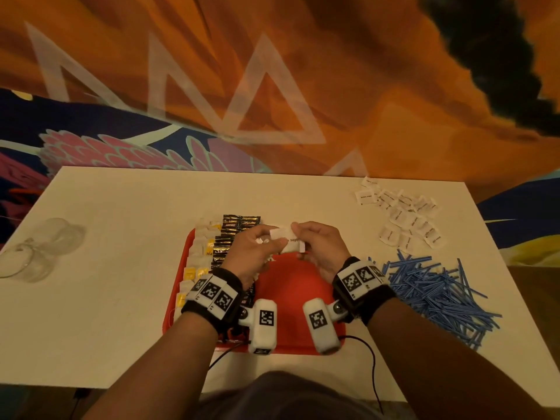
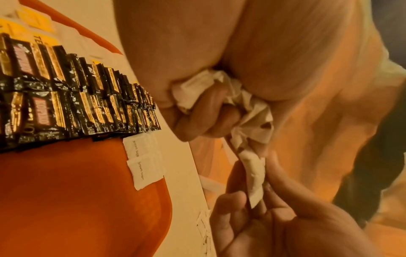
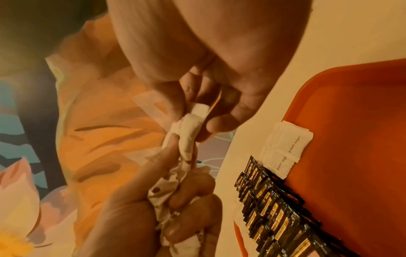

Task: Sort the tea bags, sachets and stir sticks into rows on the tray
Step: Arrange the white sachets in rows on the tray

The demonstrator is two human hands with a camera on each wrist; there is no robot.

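While the left hand [image 1: 253, 250] clutches a crumpled bunch of white sugar sachets [image 2: 248, 111] in curled fingers, the right hand [image 1: 318, 247] pinches a single sachet [image 3: 190, 133] between thumb and fingertip, both raised over the far end of the red tray [image 1: 291, 298]. Two brown-sugar sachets [image 2: 142, 161] already lie flat at the tray's far edge, just beside the row of black sachets [image 2: 72, 99]; tea bags [image 1: 197, 259] fill the left side. Loose sachets [image 1: 403, 213] and blue stir sticks [image 1: 439, 289] wait on the table [image 1: 106, 268], right of the tray.

Judgement: step in hand is peeling one sachet off the bunch and laying it next in the sugar row. Best done by separating it fully before lowering, setting it flat, print up, edge against the last one, and easing the left grip so the rest do not crease further.
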